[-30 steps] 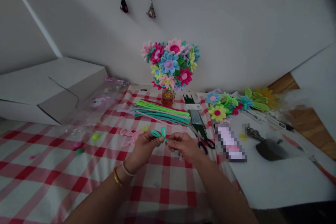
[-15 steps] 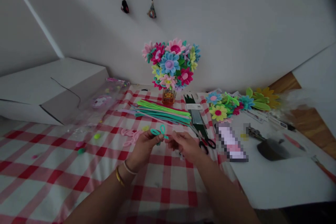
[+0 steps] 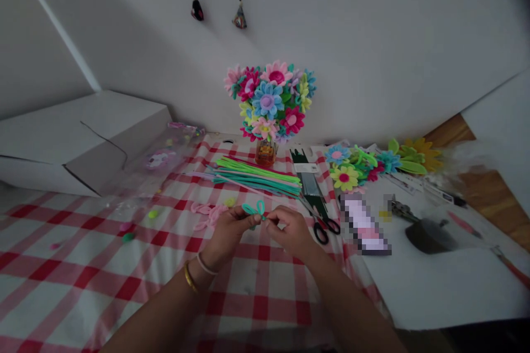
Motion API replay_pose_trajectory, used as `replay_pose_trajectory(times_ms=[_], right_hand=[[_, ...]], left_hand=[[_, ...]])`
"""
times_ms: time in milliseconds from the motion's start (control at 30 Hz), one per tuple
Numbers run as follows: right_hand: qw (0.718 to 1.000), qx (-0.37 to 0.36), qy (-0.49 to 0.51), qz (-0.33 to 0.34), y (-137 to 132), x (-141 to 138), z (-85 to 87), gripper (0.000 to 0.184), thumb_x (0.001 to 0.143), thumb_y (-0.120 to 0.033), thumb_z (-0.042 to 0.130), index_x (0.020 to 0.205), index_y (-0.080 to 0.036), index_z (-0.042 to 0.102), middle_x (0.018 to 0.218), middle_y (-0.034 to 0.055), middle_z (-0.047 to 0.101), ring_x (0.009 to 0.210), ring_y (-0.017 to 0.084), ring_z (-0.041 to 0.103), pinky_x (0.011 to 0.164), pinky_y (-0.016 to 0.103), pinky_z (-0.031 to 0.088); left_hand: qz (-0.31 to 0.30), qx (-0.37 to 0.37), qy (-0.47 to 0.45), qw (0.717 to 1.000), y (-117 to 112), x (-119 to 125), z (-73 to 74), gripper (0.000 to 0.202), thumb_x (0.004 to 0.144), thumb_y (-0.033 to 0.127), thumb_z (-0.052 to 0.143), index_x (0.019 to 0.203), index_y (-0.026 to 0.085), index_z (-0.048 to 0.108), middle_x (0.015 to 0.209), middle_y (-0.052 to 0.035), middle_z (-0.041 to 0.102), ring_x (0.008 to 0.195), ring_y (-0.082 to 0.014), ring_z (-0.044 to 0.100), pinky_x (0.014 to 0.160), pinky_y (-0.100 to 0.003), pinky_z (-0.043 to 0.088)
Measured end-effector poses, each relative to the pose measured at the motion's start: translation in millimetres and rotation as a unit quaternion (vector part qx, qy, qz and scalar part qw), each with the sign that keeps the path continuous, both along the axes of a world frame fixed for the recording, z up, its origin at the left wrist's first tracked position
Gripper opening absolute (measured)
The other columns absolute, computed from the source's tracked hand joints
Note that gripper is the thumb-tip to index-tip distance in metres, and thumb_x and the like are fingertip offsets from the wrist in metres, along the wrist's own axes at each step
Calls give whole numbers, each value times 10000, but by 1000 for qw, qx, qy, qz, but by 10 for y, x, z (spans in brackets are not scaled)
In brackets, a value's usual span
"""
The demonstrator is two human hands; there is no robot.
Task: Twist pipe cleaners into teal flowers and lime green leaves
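Observation:
My left hand (image 3: 229,230) and my right hand (image 3: 290,227) meet above the red-checked tablecloth (image 3: 83,265), both pinched on a teal pipe cleaner (image 3: 254,209) bent into small petal loops. The loops stick up between my fingertips. A bent pink pipe cleaner shape (image 3: 207,214) lies on the cloth just left of my left hand. A bundle of green, teal and pink pipe cleaners (image 3: 256,175) lies beyond my hands.
A vase of pipe cleaner flowers (image 3: 271,100) stands at the back. Loose flowers (image 3: 364,164), black scissors (image 3: 323,227), a dark round object (image 3: 430,236) and a white sheet (image 3: 447,281) lie to the right. A white box (image 3: 74,140) and small pom-poms (image 3: 152,214) are left.
My hands have drawn slightly closer together and the teal loops shifted a little right between them. Nothing else moved.

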State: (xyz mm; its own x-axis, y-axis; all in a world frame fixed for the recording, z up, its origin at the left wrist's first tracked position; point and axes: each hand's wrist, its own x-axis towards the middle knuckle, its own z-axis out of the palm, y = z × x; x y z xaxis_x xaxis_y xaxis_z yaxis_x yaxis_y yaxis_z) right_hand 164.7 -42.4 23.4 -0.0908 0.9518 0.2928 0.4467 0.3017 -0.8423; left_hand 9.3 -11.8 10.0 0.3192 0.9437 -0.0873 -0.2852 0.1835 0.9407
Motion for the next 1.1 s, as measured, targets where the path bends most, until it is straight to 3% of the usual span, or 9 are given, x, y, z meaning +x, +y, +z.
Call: replay_pose_trajectory(times_ms=[133,267,400,567,633,833,967,1100], right_hand=[[998,-45,47,-8,-2,-6,-29,144,721,-283,562,821,-211,635,724,2,622,627,119,528,570,246,406],[997,-55,56,13,2,2,-36,138,747,-299,545,811,-212,631,665,-14,587,600,110,517,537,229,400],[999,11,2,36,4,23,-22,90,775,-231,509,789,-197,591,708,-3,557,670,116,508,617,244,413],[981,141,-50,120,7,64,-43,101,811,-220,473,797,-184,566,759,39,549,783,149,500,714,293,417],[982,144,-43,113,17,62,-72,97,810,-225,482,802,-187,570,764,39,556,782,148,504,717,294,417],[996,-46,79,16,32,8,-98,120,759,-307,545,805,-202,581,714,-8,571,645,115,516,596,247,417],[984,-101,147,21,20,-21,-53,130,740,-325,562,751,-197,582,691,-12,578,623,116,525,585,251,426],[955,-123,256,82,22,-71,-65,154,740,-332,561,697,-189,526,629,-14,579,596,128,558,606,282,450]], left_hand=[[4,7,-5,1000,17,-14,-24,116,597,220,707,663,145,650,622,10,617,597,-93,512,609,-228,383],[-15,2,-15,1000,19,-10,-49,123,588,213,714,671,146,652,621,12,615,587,-88,498,601,-225,372],[-47,-9,-34,998,13,-12,-70,113,601,212,709,651,134,645,578,13,584,547,-75,461,563,-215,340],[-207,-94,-99,969,-10,-28,-37,194,579,251,724,685,110,644,566,-4,552,522,-80,449,542,-226,324],[-212,-109,-110,965,-15,-26,-15,197,577,255,726,676,109,639,555,-3,540,517,-79,446,537,-226,321],[-117,-79,-104,985,-17,-9,23,142,635,242,689,643,115,627,571,-8,555,540,-81,458,550,-225,325],[-106,-65,-103,987,-31,3,46,142,632,241,691,626,115,625,567,-10,560,539,-85,467,551,-231,326],[-124,-69,-114,983,-52,15,58,141,634,247,689,655,118,636,597,-16,571,557,-88,473,569,-237,334]])
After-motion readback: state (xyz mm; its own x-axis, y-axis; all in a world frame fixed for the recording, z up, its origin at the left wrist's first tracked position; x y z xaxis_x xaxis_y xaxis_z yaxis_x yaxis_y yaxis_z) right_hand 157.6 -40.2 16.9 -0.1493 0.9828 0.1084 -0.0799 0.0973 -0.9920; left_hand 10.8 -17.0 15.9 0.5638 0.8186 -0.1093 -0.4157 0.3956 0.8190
